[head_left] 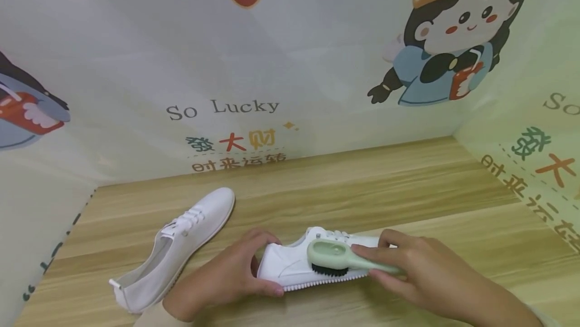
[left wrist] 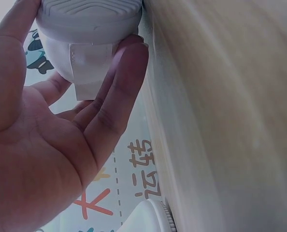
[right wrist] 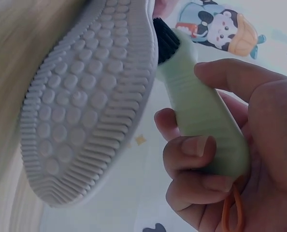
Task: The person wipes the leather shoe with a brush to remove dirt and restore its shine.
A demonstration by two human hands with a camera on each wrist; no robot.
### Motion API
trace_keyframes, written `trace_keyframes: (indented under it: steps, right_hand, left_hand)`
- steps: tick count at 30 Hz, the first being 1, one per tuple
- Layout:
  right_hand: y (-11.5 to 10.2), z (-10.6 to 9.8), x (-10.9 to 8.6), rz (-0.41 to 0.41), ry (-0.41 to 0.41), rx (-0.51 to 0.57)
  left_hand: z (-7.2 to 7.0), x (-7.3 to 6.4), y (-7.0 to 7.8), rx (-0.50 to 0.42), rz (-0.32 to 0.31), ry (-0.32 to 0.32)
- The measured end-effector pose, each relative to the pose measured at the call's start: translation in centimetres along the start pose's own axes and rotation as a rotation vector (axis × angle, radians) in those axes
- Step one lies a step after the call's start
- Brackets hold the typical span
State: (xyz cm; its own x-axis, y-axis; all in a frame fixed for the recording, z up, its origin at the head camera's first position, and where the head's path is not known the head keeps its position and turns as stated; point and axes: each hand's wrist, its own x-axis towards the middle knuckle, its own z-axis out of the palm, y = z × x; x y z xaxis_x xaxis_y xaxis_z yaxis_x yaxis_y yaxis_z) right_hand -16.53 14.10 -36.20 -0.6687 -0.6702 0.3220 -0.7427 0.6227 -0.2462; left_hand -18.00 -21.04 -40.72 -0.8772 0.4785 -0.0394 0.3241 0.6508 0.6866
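A white lace-up shoe (head_left: 290, 261) is tilted on its side, its ridged sole toward the person. My left hand (head_left: 235, 271) grips it round the heel, thumb by the sole edge and fingers behind; the left wrist view shows the heel tab (left wrist: 91, 67) between thumb and fingers. In my right hand (head_left: 421, 271) is a pale green brush (head_left: 328, 254), gripped by its handle, with black bristles (head_left: 330, 270) against the shoe's side. The right wrist view shows the studded sole (right wrist: 80, 96) beside the brush and an orange loop (right wrist: 233, 212) at the handle's end.
A second white shoe (head_left: 176, 246) stands upright on the wood-grain surface (head_left: 362, 186), left of my left hand, toe pointing away. A printed cloth (head_left: 317, 65) with cartoon figures and lettering rises behind and along both sides.
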Motion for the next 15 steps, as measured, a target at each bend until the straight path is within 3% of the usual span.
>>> trace_keyframes:
  steps: [7,15]
  right_hand:
    - [0.5,-0.5,-0.2,0.035,-0.010,0.029]
    - [-0.1,0.6,0.3,-0.016,-0.002,0.027]
  left_hand:
    - [0.1,0.1,0.0,-0.006,-0.007,-0.006]
    - [-0.1,0.0,0.1,-0.005,-0.015,-0.018]
